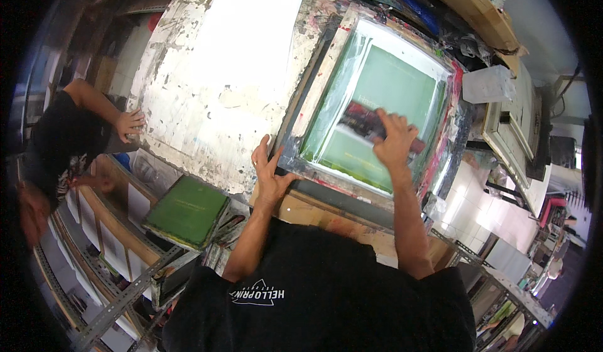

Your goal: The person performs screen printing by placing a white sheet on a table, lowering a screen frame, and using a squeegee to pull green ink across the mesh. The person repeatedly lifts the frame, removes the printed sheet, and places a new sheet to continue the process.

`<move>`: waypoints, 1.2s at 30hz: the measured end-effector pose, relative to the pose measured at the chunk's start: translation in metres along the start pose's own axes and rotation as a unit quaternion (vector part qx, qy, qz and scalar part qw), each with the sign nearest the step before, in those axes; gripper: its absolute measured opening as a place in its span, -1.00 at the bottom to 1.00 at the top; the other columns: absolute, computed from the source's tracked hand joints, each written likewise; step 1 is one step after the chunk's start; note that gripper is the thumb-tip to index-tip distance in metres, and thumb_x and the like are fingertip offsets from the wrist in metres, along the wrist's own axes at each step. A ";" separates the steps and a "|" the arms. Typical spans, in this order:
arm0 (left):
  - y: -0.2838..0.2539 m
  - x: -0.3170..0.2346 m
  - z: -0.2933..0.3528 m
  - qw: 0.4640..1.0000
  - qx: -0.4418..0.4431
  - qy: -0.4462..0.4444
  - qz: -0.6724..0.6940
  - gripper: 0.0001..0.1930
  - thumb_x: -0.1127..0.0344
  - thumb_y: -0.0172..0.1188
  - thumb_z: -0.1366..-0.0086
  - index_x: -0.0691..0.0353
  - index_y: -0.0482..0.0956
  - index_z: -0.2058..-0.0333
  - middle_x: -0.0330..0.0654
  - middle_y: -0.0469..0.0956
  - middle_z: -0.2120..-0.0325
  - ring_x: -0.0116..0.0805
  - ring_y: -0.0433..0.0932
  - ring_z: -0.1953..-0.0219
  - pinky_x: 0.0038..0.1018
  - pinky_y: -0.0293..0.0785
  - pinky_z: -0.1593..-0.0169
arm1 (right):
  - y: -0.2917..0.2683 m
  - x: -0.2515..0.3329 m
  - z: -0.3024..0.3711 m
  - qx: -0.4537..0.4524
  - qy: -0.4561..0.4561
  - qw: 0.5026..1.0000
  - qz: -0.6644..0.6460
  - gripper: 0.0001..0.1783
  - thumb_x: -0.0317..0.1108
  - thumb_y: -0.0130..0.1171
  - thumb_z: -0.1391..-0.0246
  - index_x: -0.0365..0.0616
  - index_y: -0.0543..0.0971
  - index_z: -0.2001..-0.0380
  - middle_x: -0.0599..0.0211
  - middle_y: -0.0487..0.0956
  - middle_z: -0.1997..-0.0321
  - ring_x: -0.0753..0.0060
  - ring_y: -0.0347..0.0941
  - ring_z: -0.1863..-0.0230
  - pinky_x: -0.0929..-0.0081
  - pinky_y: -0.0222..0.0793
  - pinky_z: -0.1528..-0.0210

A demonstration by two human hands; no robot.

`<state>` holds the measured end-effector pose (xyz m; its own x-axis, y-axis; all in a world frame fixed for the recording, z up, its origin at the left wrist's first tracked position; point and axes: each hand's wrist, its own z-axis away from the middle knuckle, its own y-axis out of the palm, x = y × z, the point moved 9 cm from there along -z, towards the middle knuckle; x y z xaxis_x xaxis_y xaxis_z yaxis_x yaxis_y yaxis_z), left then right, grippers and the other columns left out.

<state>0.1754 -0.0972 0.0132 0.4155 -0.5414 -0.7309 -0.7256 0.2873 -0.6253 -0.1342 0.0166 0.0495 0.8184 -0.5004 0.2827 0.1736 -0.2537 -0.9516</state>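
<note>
Head view: where is the squeegee (362,119), and what holds it?

"It lies slantwise across the pale green mesh (392,79) of a wood-rimmed printing screen (316,96), at the right side of the paint-flecked counter (188,119). The right hand (396,140) has its grip wrapped around the squeegee's right half; both are slightly blurred."

"And the left hand (270,176)?"

"Its grip is spread at the screen's near left corner. Whether it presses down, I cannot tell."

"How would these handle?"

"The squeegee is probably light and stiff, perhaps slippery where wet; best held along its back, near the middle. The screen's rim looks rigid, but its stretched mesh is likely delicate, so take hold of the wood."
</note>
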 end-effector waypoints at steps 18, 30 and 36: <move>-0.007 -0.010 -0.003 1.000 0.010 0.016 0.018 -0.11 0.14 0.59 0.24 0.27 0.52 -0.17 0.16 0.35 -0.24 0.15 0.30 -0.26 -0.03 0.24 -0.28 | -0.027 -0.119 -0.229 -0.114 -0.107 0.985 -0.068 -0.30 -0.32 0.41 0.16 0.28 0.59 -0.18 0.24 0.67 -0.02 0.07 0.58 -0.04 0.10 0.41 -0.10; -0.006 -0.007 0.005 0.991 -0.010 0.017 0.133 -0.09 0.08 0.63 0.18 0.39 0.47 -0.15 -0.09 0.61 0.14 -0.09 0.49 0.06 -0.21 0.17 -0.17 | -0.045 -0.010 -0.057 -0.078 -0.082 0.994 0.010 -0.41 -0.51 0.24 0.12 0.10 0.62 -0.07 0.22 0.58 0.34 0.04 0.55 0.29 0.12 0.43 0.25; -0.036 -0.045 -0.016 0.981 -0.100 0.050 0.157 -0.07 0.03 0.63 0.15 0.47 0.46 -0.14 -0.09 0.59 0.17 -0.14 0.46 0.11 -0.23 0.27 -0.11 | -0.133 0.078 0.056 -0.022 -0.078 0.995 -0.056 -0.48 -0.33 0.28 0.08 0.15 0.63 -0.06 0.32 0.49 0.43 0.13 0.49 0.38 0.18 0.33 0.34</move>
<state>0.1741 -0.0959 0.0732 0.1048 -0.5287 -0.8423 -0.9070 0.2966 -0.2990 -0.0622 0.0575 0.1911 0.8707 -0.3330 0.3621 0.2477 -0.3391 -0.9075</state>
